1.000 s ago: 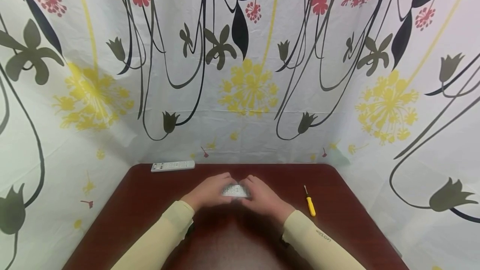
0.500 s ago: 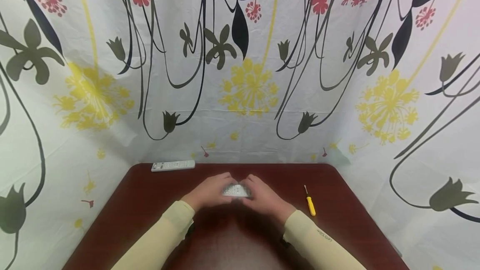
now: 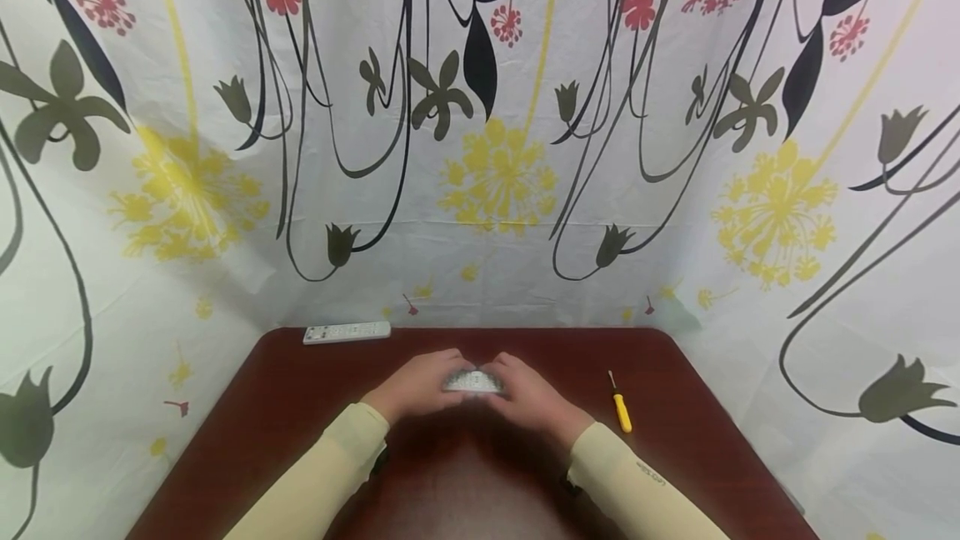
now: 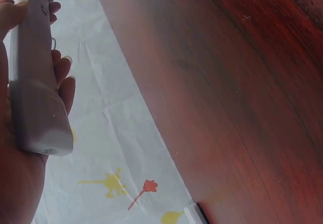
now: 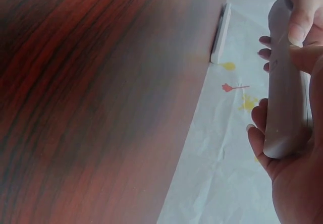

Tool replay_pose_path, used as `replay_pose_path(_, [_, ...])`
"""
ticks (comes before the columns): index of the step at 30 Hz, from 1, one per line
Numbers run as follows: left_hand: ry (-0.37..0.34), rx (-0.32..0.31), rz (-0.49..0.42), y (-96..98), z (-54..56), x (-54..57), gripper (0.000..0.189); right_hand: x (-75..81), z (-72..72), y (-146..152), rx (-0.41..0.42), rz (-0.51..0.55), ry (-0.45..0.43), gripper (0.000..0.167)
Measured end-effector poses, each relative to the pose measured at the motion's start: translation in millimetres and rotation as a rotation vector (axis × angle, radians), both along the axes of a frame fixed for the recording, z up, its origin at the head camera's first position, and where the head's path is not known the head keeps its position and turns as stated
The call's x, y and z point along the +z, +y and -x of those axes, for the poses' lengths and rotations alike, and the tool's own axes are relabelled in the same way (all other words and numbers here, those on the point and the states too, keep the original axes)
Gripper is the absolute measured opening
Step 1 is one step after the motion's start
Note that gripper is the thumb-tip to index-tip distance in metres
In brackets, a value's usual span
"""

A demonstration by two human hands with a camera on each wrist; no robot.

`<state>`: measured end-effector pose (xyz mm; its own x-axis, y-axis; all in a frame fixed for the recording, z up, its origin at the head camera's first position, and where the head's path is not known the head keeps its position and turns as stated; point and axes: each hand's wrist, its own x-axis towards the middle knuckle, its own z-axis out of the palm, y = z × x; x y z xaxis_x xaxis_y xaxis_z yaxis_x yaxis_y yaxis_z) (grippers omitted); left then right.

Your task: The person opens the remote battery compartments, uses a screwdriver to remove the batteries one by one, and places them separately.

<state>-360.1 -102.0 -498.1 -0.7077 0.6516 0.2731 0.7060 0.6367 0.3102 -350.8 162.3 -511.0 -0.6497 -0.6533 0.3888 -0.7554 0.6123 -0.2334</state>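
Note:
Between both hands, over the middle of the table, is a light-coloured remote control (image 3: 474,381) with buttons on its visible face. My left hand (image 3: 420,386) grips one end and my right hand (image 3: 534,397) the other. In the left wrist view the remote's smooth grey back (image 4: 40,93) shows, fingers curled behind it. The right wrist view has the same back (image 5: 287,93) lengthwise, with both thumbs meeting near its middle edge. Fingers cover both ends of the remote in the head view.
A second white remote control (image 3: 347,332) lies at the back left edge of the dark red wooden table (image 3: 465,482). To the right lies a screwdriver (image 3: 621,412) with a yellow handle. A white flower-printed curtain (image 3: 495,273) hangs behind and on both sides.

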Motion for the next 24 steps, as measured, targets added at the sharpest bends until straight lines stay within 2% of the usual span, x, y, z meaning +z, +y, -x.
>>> replay_pose_path(5, [0.018, -0.005, 0.000, -1.0, 0.9, -1.4, 0.038, 1.5, -1.1, -0.1, -0.002, 0.009, -0.007, 0.035])
replay_pose_path(13, [-0.008, 0.002, -0.010, -3.2, 0.8, -3.3, 0.032, 1.7, -3.2, 0.6, 0.005, 0.017, -0.024, 0.028])
replay_pose_path(24, [0.033, 0.009, 0.015, -4.6, -1.4, -0.1, 0.029, 3.9, -1.9, 1.5, -0.017, 0.030, -0.060, 0.025])
